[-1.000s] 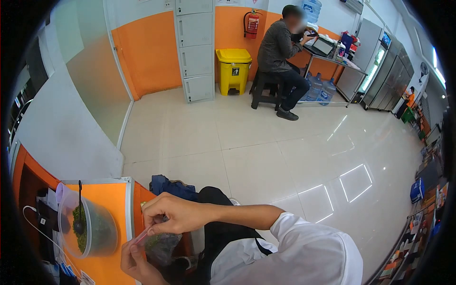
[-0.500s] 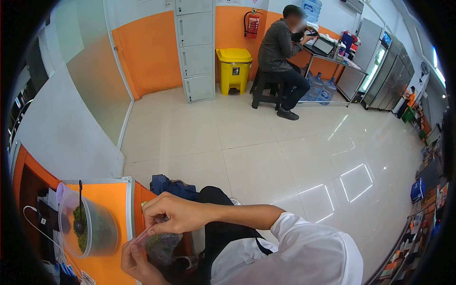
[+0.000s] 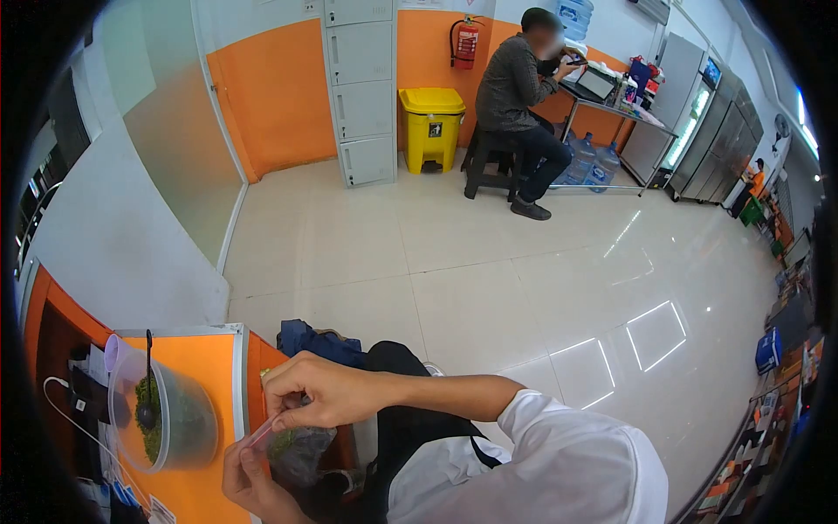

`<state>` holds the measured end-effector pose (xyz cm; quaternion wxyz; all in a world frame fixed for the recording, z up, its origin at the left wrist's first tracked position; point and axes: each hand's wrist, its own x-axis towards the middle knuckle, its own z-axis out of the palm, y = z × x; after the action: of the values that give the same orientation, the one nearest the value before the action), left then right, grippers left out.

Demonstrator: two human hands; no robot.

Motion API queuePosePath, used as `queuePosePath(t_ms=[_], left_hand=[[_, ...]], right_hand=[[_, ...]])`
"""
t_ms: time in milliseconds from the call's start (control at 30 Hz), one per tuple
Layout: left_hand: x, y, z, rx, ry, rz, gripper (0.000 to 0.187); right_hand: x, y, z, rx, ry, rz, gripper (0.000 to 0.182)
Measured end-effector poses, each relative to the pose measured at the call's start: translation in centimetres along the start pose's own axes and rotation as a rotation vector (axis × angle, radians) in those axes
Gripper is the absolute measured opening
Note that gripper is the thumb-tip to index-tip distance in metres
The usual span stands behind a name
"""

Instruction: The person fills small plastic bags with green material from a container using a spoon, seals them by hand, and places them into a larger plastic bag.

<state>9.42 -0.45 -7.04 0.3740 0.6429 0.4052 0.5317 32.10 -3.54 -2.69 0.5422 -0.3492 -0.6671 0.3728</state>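
Between my two hands is a small clear zip bag (image 3: 261, 434) with a pinkish strip along its edge. My right hand (image 3: 319, 389) pinches one end of the strip from above, thumb and fingers together. The other end is gripped by my left hand (image 3: 255, 492), low at the counter's edge. Right behind and below them, a clear plastic bag (image 3: 304, 456) with green bits inside is partly covered by my fingers. To the left stands a clear plastic tub (image 3: 194, 428) of green, leafy-looking flakes, with a black spoon (image 3: 147, 410) upright in it.
The tub rests on an orange counter (image 3: 225, 371) with a metal edge. A purple cup (image 3: 113, 351) and a white cable (image 3: 83, 425) lie beyond it. Dark blue cloth (image 3: 319, 346) sits near my knee. Across the floor, a person (image 3: 515, 105) sits on a stool near a yellow bin (image 3: 431, 131).
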Motion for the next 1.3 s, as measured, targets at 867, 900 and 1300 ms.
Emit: queuePosePath(t_ms=[867, 900, 1300], left_hand=[[-0.1, -0.3, -0.4, -0.040, 0.004, 0.007, 0.032], [-0.1, -0.2, -0.3, -0.030, 0.007, 0.002, 0.032], [-5.2, 6.7, -6.2, 0.029, -0.043, 0.138, 0.024]], right_hand=[[0.1, 0.0, 0.3, 0.033, -0.008, 0.009, 0.015], [0.1, -0.1, 0.3, 0.031, -0.005, 0.005, 0.015], [1.2, -1.7, 5.8, 0.183, -0.046, 0.021, 0.009]])
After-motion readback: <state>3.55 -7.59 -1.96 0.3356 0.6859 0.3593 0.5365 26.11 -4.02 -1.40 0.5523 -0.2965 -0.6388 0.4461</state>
